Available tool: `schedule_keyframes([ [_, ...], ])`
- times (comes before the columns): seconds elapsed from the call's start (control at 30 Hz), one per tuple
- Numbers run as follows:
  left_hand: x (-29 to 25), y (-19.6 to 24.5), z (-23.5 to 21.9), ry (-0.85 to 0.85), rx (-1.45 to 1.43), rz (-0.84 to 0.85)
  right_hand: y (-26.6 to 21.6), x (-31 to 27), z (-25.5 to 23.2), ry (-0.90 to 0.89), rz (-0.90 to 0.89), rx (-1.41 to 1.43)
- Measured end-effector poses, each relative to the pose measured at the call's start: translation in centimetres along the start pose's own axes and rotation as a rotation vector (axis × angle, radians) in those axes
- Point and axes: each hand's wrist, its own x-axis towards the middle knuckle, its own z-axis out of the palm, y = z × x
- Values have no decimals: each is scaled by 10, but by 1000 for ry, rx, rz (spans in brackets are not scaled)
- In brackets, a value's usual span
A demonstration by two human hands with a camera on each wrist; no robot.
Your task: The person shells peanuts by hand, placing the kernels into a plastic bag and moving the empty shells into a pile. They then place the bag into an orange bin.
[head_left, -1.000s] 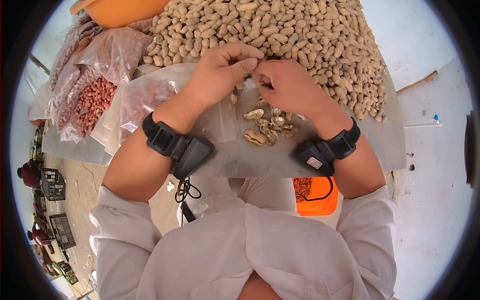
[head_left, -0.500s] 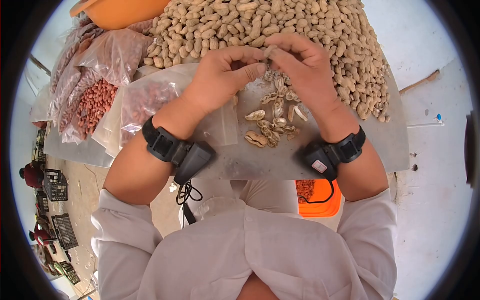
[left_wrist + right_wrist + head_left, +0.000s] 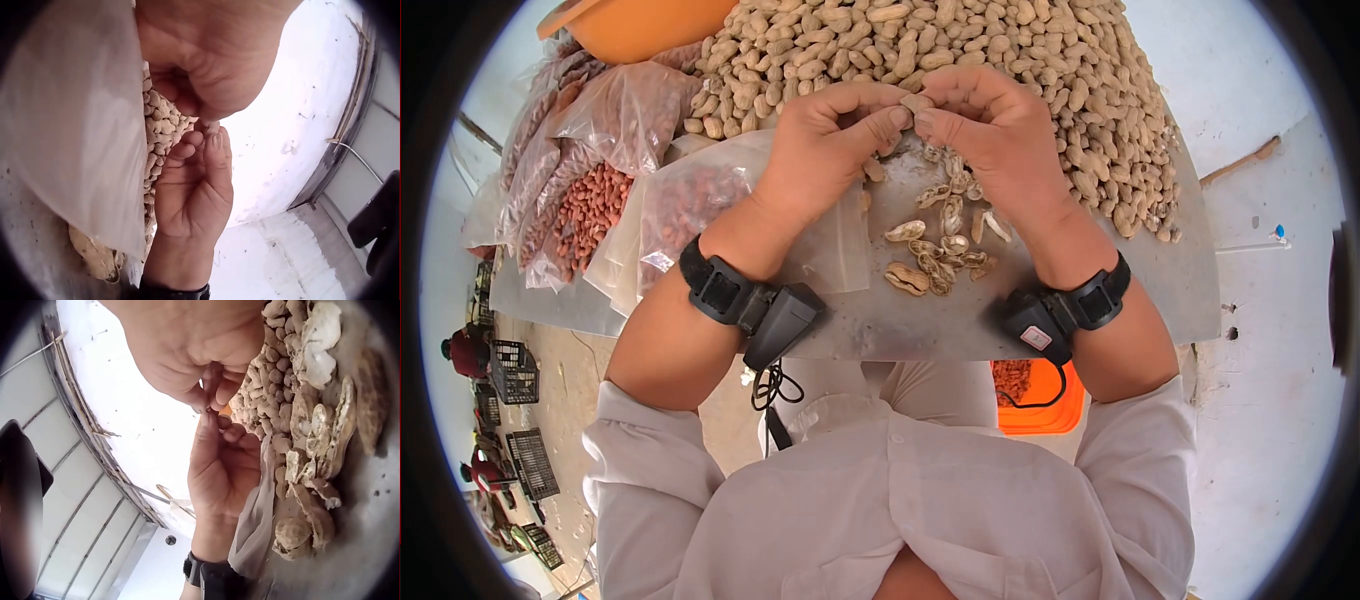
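In the head view, an unshelled peanut (image 3: 916, 103) sits between both hands, in front of the big peanut heap (image 3: 1000, 40). My left hand (image 3: 825, 145) pinches it from the left with thumb and forefinger. From the other side, my right hand (image 3: 1010, 140) pinches it between thumb and fingers. The fingertips of both hands meet around it, and they mostly hide it in the wrist views. Below the right hand, several empty shells (image 3: 940, 255) and a closed peanut (image 3: 907, 279) lie on the metal tabletop (image 3: 850, 325).
A clear plastic bag (image 3: 700, 200) with red kernels lies beside the left forearm. Farther left, more bags (image 3: 590, 210) bulge with red kernels. An orange basin (image 3: 640, 30) stands at the back left. Under the table's front edge is an orange container (image 3: 1050, 400) with reddish contents.
My right hand has turned and lifted, baring more shells beneath it. A peanut has come up between the fingertips, and both hands have shifted slightly left since half a second ago.
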Motion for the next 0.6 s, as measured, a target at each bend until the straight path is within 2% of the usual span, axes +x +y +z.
schedule_keyframes([
  [0.03,0,0,0,-3,-3,10,0,0,1,31,1,30],
  [0.13,0,1,0,-26,-15,32,-5,0,-3,-85,65,-39],
  [0.2,-1,1,-3,-59,-29,35,-7,0,-2,-107,43,-51],
  [0.33,-2,4,0,-46,-51,-38,-6,-1,0,-88,14,-113],
  [0.6,-2,4,-4,-137,-49,-147,-15,-6,2,-128,-159,-442],
])
